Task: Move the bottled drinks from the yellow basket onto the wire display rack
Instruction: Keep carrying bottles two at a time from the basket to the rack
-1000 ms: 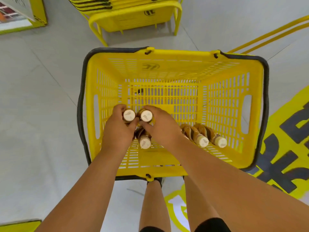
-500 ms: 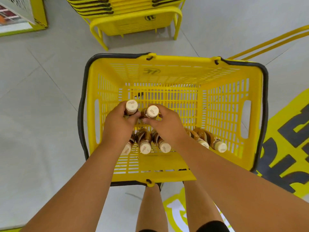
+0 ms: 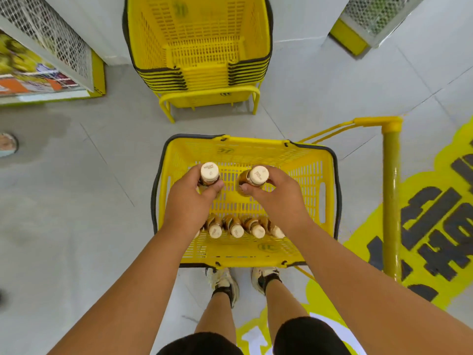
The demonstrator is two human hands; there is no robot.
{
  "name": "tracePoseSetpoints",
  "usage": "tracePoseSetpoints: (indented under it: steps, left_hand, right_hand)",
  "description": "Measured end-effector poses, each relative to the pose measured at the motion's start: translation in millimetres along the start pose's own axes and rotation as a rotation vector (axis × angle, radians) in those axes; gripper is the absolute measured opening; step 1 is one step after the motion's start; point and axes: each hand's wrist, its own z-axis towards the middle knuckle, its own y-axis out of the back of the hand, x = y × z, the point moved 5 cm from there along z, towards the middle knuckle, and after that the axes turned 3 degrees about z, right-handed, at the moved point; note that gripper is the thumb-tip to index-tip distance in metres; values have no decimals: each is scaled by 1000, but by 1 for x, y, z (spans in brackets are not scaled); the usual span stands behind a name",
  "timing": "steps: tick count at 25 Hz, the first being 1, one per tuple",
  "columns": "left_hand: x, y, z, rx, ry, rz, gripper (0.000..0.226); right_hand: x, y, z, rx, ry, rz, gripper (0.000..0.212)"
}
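A yellow basket (image 3: 311, 175) with a dark rim stands on the floor in front of my feet. My left hand (image 3: 190, 201) grips a brown bottled drink with a cream cap (image 3: 210, 172), held upright above the basket. My right hand (image 3: 275, 196) grips a second bottled drink (image 3: 257, 176) the same way, a little to the right. Several more bottles (image 3: 234, 226) lie side by side on the basket's near floor, caps toward me. A wire mesh rack (image 3: 51, 39) stands at the upper left.
A stack of nested yellow baskets (image 3: 202, 60) on a yellow stand sits just beyond. A yellow post and rail (image 3: 391, 190) run along the right. Another mesh rack (image 3: 378, 14) is at the upper right. Someone's shoe (image 3: 7, 144) shows at the left edge.
Both hands have lifted their bottles up out of the basket and moved apart. The view has pulled back and up, so the basket stack and racks now show.
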Motion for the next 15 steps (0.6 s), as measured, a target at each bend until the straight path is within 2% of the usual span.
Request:
tracePoseSetpoints:
  steps: [8, 10, 15]
  left_hand:
    - [-167, 98, -72, -51, -138, -29, 25]
    - [-201, 121, -94, -83, -170, -48, 32]
    - [-256, 163, -160, -122, -228, -135, 27]
  right_hand:
    - [166, 106, -85, -110, 154, -49, 34]
    - [203, 128, -110, -130, 187, -53, 33]
    - [275, 170, -165, -102, 305, -116, 26]
